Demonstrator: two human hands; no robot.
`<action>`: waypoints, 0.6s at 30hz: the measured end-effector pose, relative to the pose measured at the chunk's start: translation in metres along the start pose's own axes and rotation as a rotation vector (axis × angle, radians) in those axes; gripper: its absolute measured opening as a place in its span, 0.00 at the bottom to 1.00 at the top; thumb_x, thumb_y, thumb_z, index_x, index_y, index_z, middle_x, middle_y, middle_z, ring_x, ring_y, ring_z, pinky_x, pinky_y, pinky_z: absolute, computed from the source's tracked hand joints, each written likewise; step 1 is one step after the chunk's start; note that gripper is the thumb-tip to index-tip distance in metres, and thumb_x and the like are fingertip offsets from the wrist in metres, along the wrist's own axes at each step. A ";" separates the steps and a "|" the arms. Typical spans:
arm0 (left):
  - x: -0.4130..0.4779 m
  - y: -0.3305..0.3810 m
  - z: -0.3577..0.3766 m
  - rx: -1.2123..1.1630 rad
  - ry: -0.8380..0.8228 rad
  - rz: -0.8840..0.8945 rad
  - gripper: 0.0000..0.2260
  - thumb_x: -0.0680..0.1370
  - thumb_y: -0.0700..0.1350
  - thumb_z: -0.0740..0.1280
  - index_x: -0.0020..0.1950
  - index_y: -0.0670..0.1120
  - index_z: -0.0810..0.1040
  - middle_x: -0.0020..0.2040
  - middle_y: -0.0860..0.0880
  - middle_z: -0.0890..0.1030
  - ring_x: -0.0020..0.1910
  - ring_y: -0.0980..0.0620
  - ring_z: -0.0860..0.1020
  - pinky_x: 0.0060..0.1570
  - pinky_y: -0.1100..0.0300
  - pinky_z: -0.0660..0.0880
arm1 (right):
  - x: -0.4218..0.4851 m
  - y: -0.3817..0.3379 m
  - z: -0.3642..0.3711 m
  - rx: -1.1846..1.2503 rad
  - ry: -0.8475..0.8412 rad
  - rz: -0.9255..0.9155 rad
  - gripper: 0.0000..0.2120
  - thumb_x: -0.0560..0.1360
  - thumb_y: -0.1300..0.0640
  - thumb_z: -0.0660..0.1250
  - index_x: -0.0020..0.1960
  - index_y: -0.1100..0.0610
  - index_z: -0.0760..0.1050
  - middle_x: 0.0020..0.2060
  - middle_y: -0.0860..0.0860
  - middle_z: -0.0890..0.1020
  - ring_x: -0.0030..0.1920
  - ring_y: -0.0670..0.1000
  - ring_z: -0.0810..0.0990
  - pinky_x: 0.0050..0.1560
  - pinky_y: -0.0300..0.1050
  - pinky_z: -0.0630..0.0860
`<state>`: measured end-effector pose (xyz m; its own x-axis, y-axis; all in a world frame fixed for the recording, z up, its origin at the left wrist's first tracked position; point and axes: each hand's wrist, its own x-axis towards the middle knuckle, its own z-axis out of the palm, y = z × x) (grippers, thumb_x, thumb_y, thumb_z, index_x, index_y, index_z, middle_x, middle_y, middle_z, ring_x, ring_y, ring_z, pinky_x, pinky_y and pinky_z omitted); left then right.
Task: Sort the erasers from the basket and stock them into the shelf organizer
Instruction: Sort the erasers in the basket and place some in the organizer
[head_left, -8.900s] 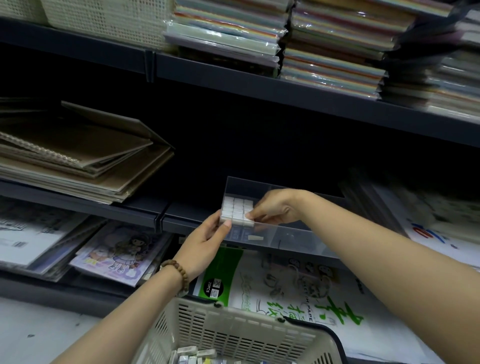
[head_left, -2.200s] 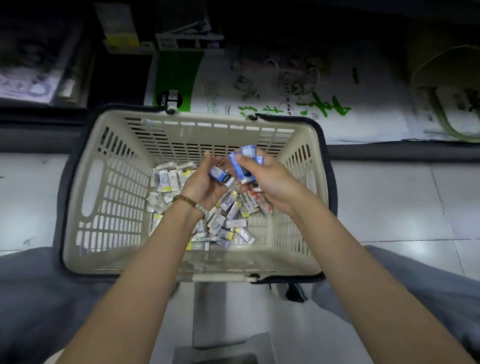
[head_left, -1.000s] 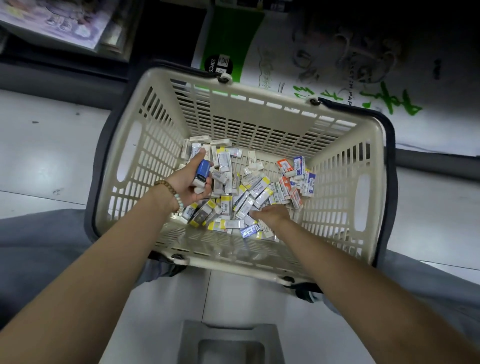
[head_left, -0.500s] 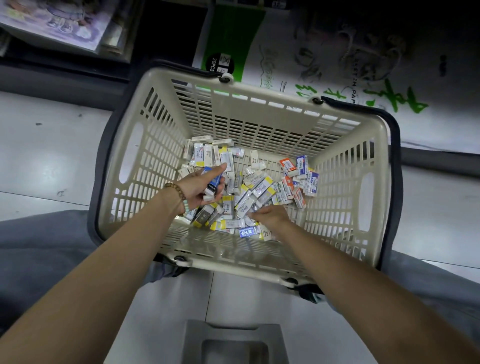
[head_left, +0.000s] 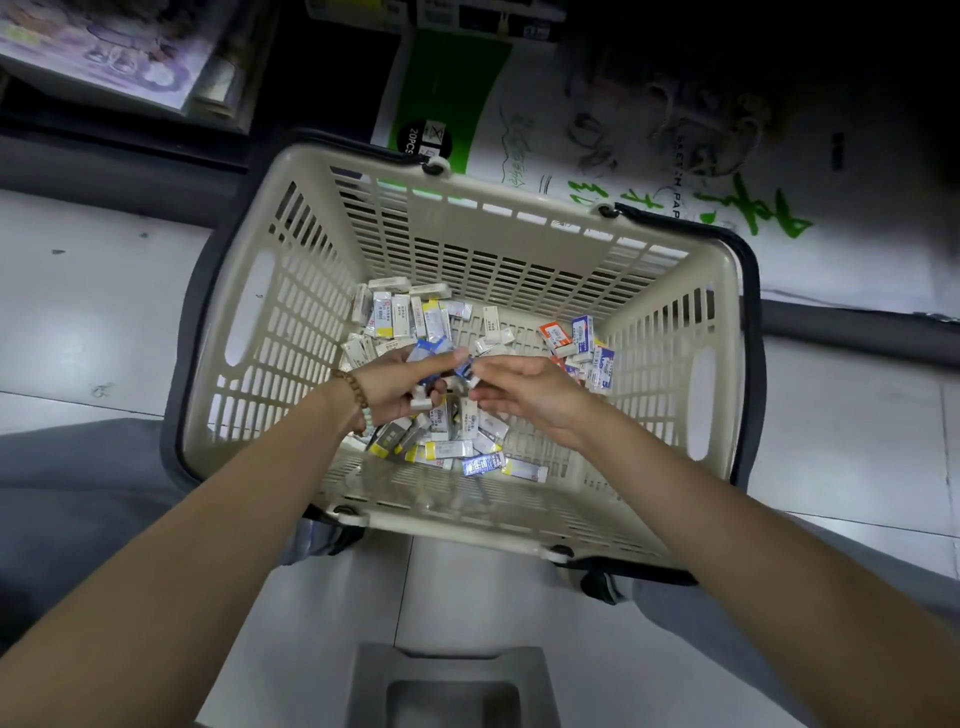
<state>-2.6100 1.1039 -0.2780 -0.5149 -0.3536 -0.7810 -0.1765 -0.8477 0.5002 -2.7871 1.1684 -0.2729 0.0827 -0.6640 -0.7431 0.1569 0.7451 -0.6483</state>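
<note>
A cream plastic basket (head_left: 291, 322) with dark handles stands on the floor between my knees, its bottom covered with several wrapped erasers (head_left: 447, 447). My left hand (head_left: 400, 387), with a bead bracelet at the wrist, holds blue-wrapped erasers (head_left: 428, 349) stacked in its curled fingers. My right hand (head_left: 524, 392) has come up beside it and pinches a blue-wrapped eraser (head_left: 464, 368) at the left hand's fingertips. The shelf organizer is out of view.
Behind the basket a large green-and-white paper pack (head_left: 571, 130) lies on the bottom shelf. Illustrated books (head_left: 104, 57) lie at the upper left. Pale floor tiles (head_left: 93, 322) surround the basket, and a grey stool (head_left: 452, 686) sits below me.
My right hand has lifted from the pile near the basket's front and moved to the left hand, bringing a blue eraser. The left hand still holds its blue erasers.
</note>
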 end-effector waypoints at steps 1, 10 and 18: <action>-0.001 0.000 0.000 0.020 -0.001 0.008 0.18 0.59 0.53 0.77 0.42 0.46 0.79 0.30 0.51 0.76 0.27 0.57 0.73 0.28 0.68 0.74 | 0.001 0.003 0.004 0.010 -0.025 0.005 0.10 0.74 0.57 0.69 0.54 0.58 0.79 0.40 0.51 0.85 0.41 0.46 0.84 0.43 0.36 0.79; -0.002 0.005 -0.010 -0.045 0.207 -0.010 0.17 0.68 0.56 0.72 0.52 0.47 0.77 0.33 0.49 0.77 0.22 0.56 0.71 0.27 0.67 0.75 | 0.018 0.068 -0.034 -0.764 -0.068 0.201 0.19 0.73 0.56 0.71 0.62 0.60 0.76 0.56 0.54 0.79 0.57 0.50 0.77 0.56 0.39 0.72; -0.001 0.004 -0.007 -0.103 0.168 -0.015 0.20 0.64 0.54 0.74 0.51 0.46 0.77 0.30 0.51 0.81 0.30 0.57 0.79 0.32 0.66 0.79 | 0.029 0.096 -0.014 -0.778 0.120 0.121 0.13 0.67 0.57 0.77 0.43 0.56 0.73 0.41 0.51 0.76 0.45 0.52 0.76 0.50 0.47 0.74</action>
<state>-2.6044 1.0982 -0.2774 -0.3644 -0.3944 -0.8436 -0.0921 -0.8862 0.4541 -2.7836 1.2213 -0.3587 -0.0586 -0.5971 -0.8001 -0.5820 0.6716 -0.4586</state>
